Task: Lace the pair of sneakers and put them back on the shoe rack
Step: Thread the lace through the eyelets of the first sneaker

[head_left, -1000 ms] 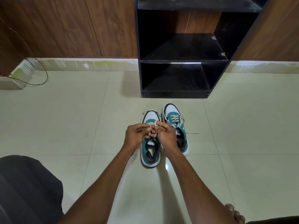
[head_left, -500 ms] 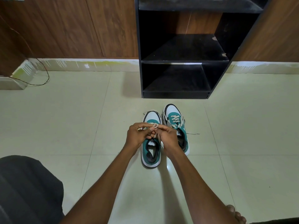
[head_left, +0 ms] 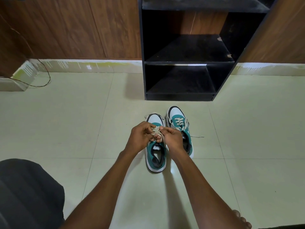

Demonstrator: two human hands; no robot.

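— What's happening on the floor?
— Left hand and right hand each pinch the lace over the left sneaker, seemingly tying it. The right sneaker, touching it, looks laced.
— Next?
— Likely pulling the bow tight, then lifting both into the empty rack just beyond.
— Any branding?
— Tongue labels, too small to read.

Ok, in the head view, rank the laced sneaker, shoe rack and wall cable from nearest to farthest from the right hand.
1. Laced sneaker, just beside the right hand.
2. Shoe rack, ahead on the floor.
3. Cable, far left by the wall.
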